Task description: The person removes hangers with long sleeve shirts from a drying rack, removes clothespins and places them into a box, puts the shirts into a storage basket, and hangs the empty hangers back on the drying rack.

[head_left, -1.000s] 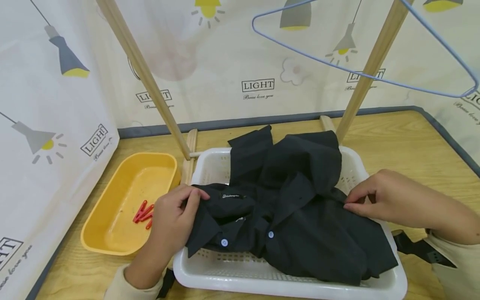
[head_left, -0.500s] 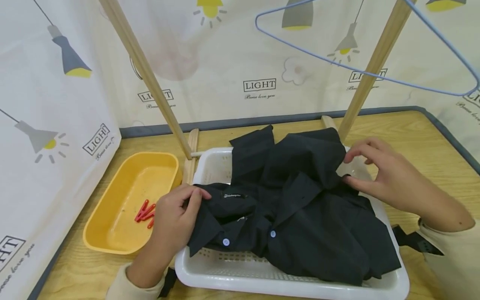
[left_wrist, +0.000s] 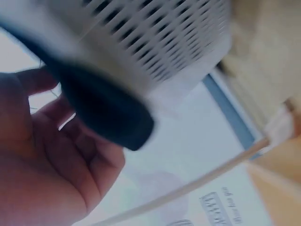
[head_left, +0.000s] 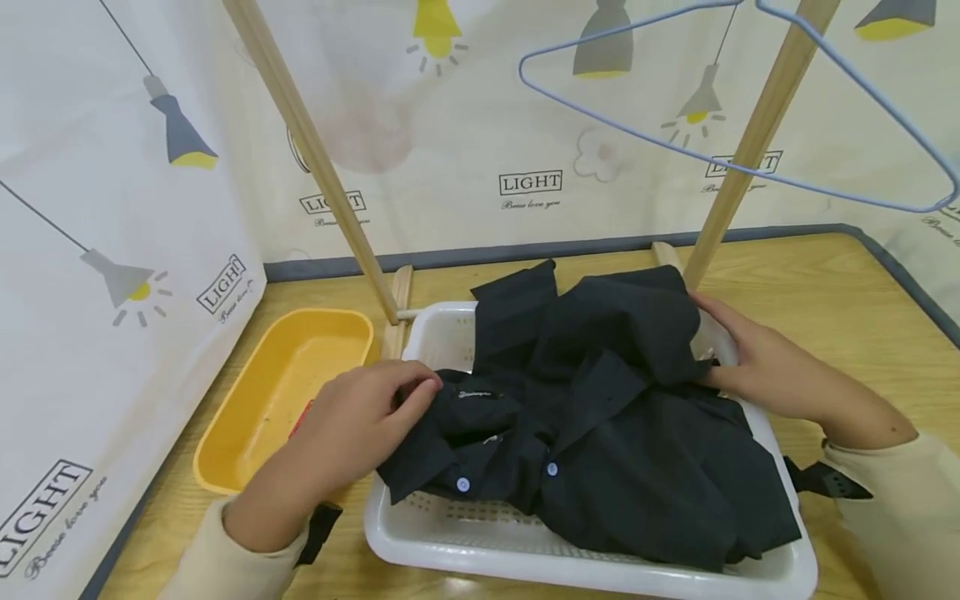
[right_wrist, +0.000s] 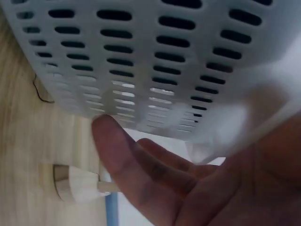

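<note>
A black shirt [head_left: 637, 467] with white buttons lies rumpled in the white basket [head_left: 465, 562], part of it hanging over the far rim. At the basket's left side my left hand [head_left: 356, 425] pinches the shirt's edge near the collar label between thumb and fingers; the left wrist view shows dark cloth [left_wrist: 106, 106] at those fingers. My right hand [head_left: 772, 367] reaches over the basket's right rim and touches a raised fold, thumb and forefinger spread, their tips hidden by cloth. In the right wrist view the right-hand fingers [right_wrist: 136, 174] extend, fairly straight, beside the slotted basket wall.
A yellow tray [head_left: 213, 454] stands left of the basket, with something red [head_left: 302, 417] in it, mostly behind my left hand. Wooden posts [head_left: 322, 175] rise behind the basket. A blue hanger [head_left: 622, 129] hangs at upper right.
My right hand has moved from the shirt's right side up to the raised fold, spreading its fingers there. The left hand keeps its pinch and now covers most of the red clothespins.
</note>
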